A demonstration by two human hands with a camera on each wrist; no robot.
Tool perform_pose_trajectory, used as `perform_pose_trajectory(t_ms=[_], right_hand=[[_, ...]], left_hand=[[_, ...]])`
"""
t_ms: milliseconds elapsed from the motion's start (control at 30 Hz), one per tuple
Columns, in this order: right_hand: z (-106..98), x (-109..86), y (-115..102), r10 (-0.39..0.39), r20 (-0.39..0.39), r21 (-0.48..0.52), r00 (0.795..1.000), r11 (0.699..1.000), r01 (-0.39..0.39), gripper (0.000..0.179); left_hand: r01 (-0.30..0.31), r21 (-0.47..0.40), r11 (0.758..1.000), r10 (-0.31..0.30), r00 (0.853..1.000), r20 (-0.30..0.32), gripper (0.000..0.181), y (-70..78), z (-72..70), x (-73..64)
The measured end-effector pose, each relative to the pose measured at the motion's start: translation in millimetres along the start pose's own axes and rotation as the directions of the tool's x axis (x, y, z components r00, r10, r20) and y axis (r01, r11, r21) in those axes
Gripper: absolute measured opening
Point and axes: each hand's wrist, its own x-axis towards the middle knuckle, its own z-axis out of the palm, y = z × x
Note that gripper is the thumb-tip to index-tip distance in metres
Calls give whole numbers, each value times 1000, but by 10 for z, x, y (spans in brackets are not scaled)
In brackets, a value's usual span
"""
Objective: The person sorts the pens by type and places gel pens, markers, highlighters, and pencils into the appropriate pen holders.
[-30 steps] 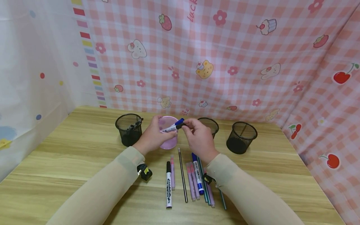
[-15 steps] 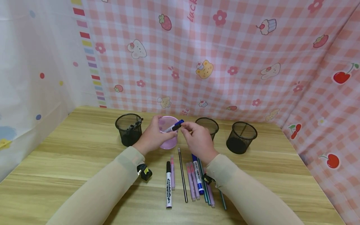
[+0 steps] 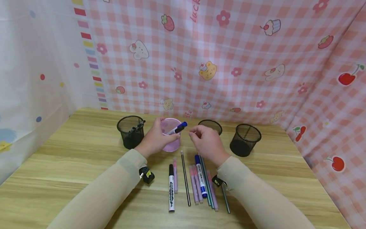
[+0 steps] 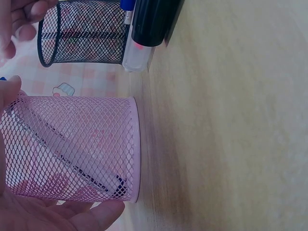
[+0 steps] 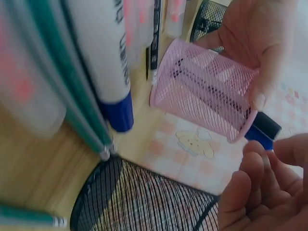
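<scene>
My left hand [image 3: 154, 138] grips a pink mesh pen holder [image 3: 171, 147] standing on the table, fingers round its far side and thumb at the rim. Two whiteboard markers lean inside it, one with a black cap [image 5: 267, 124], one with a blue cap [image 5: 259, 137], both caps jutting over the rim. Through the mesh in the left wrist view, a marker barrel [image 4: 72, 161] slants to the base. Just right of the caps, my right hand [image 3: 207, 140] hovers with loosely bent fingers and nothing between them. It partly covers a black mesh pen holder [image 3: 211, 122].
Another black mesh holder [image 3: 131, 136] at left contains dark pens; a third [image 3: 245, 140] stands at right. In front lie a black-capped marker [image 3: 171, 190], a dark pencil [image 3: 186, 179], a blue-capped marker [image 3: 201, 178], several pink highlighters [image 3: 194, 187] and green pencils [image 3: 226, 200].
My right hand has let go of the black-capped marker and drawn back to the right. The marker has sunk into the pink holder beside the blue-capped one. My left hand stays put.
</scene>
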Motion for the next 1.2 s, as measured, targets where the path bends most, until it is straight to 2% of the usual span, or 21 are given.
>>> perform_pose_trajectory(t_ms=[167, 367, 500, 600, 867, 1067, 1200], right_hand=[[-74, -69, -42, 52, 128, -125, 990, 992, -36, 20], [-89, -123, -26, 96, 276, -309, 956, 951, -7, 18], [-61, -145, 26, 132, 342, -397, 930, 918, 15, 27], [-17, -172, 67, 160, 372, -430, 914, 903, 17, 31], [106, -217, 145, 150, 404, -500, 902, 862, 81, 29], [122, -202, 185, 138, 419, -507, 898, 856, 105, 20], [112, -183, 186, 160, 445, -512, 881, 852, 105, 15]], left_hand=[[1, 3, 1000, -1, 1000, 1, 110, 0, -5, 3], [2, 4, 1000, -2, 1000, -3, 109, 13, -11, -1], [1, 1, 1000, -1, 1000, -3, 109, 16, -9, 1], [2, 1, 1000, -2, 1000, -4, 109, 21, -8, -3], [-11, 3, 1000, 11, 1000, 2, 110, 12, -6, 1], [-20, -12, 1000, 20, 1000, -3, 108, -2, 0, 12], [-20, -19, 1000, 20, 1000, -3, 108, -9, -2, 12]])
